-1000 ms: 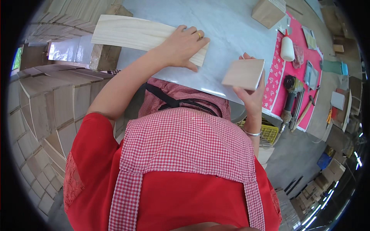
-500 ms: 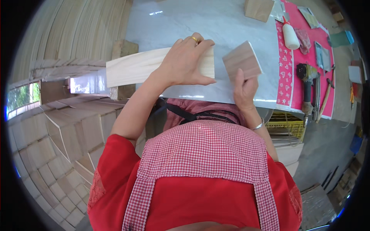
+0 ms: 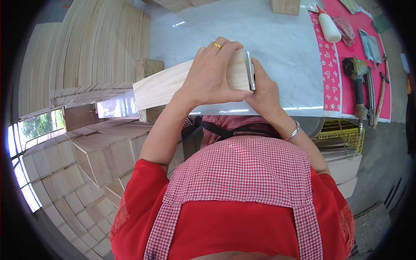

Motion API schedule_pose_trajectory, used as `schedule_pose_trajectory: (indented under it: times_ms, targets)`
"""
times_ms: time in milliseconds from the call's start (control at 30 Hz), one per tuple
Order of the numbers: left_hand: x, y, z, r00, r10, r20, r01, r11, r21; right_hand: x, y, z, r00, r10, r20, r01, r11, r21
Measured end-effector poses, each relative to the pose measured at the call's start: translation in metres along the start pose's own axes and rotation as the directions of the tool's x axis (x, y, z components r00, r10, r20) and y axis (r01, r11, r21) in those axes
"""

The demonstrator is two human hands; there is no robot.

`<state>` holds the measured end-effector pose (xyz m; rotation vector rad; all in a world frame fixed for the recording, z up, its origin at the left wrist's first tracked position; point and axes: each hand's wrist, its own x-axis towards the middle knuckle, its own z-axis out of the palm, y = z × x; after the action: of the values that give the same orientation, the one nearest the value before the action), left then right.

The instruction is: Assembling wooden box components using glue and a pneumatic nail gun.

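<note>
A long pale wooden board [image 3: 162, 82] lies across the near side of the table, its left end over a wooden block [image 3: 149, 69]. My left hand [image 3: 210, 73] grips the board across its width close to the right end, thumb on the near edge and fingers over the far edge. Against that right end stands a small wooden panel [image 3: 250, 71], seen almost edge-on with a light rim. My right hand [image 3: 265, 89] holds this panel from its outer side; the palm side of the fingers is partly hidden.
Tall stacks of thin boards [image 3: 91, 47] rise at the left, above piled wooden boxes [image 3: 82, 190]. On a pink cloth at the right lie a white glue bottle [image 3: 329, 28], a nail gun [image 3: 357, 82] and a hammer [image 3: 381, 95]. A wooden block [image 3: 286, 6] stands at the far edge.
My right hand has brought the small panel left and turned it upright against the board's end. My left hand keeps its grip on the board. The whole view has shifted slightly.
</note>
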<state>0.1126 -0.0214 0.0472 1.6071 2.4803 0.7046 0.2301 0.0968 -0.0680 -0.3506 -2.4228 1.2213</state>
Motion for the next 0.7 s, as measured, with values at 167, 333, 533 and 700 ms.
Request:
schedule_pose_trajectory:
  times_ms: [167, 333, 533, 700]
  targets:
    - [0.0027, 0.0002, 0.0058, 1.0, 0.003, 0.025, -0.002, 1.0, -0.018, -0.0006, 0.0, 0.0009, 1.0, 0.0, 0.004, 0.0, 1.0, -0.001]
    - [0.006, 0.0002, 0.0069, 1.0, 0.012, 0.025, -0.012, 1.0, -0.012, -0.0008, -0.0008, 0.0006, 1.0, 0.007, 0.003, -0.007, 1.0, 0.004]
    - [0.0081, 0.0004, 0.0061, 0.999, 0.001, 0.049, 0.0, 1.0, -0.024, 0.0004, -0.0012, 0.0001, 1.0, -0.023, -0.004, 0.023, 1.0, -0.016]
    - [0.0074, -0.0003, 0.0074, 0.999, -0.01, 0.048, 0.012, 0.999, -0.034, 0.0011, -0.0021, 0.0, 1.0, -0.016, 0.005, 0.016, 0.999, -0.043]
